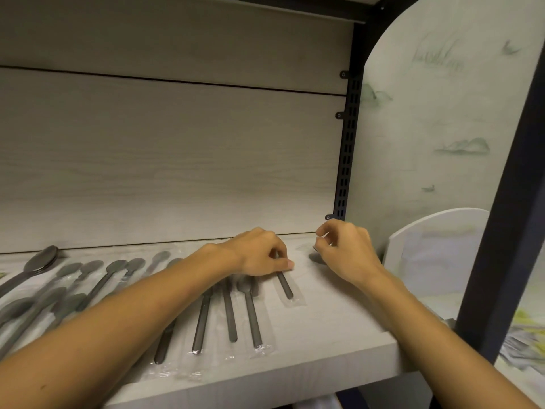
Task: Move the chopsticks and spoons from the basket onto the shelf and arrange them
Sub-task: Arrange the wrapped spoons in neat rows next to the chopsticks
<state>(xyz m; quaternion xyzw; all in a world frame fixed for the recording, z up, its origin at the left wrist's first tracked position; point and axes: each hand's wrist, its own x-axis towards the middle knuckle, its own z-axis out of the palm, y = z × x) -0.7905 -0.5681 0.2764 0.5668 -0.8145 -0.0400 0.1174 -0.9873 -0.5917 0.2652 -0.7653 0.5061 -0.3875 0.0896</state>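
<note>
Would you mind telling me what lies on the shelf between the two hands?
In the head view, only bare shelf board shows between the left hand, gripping a wrapped utensil, and the right hand; no other utensil lies there.

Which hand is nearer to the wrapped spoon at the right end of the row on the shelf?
Left. The left hand holds the rightmost wrapped spoon near its upper part, pressing it on the shelf. The right hand is beside it, to the right, apart from the handle.
</note>
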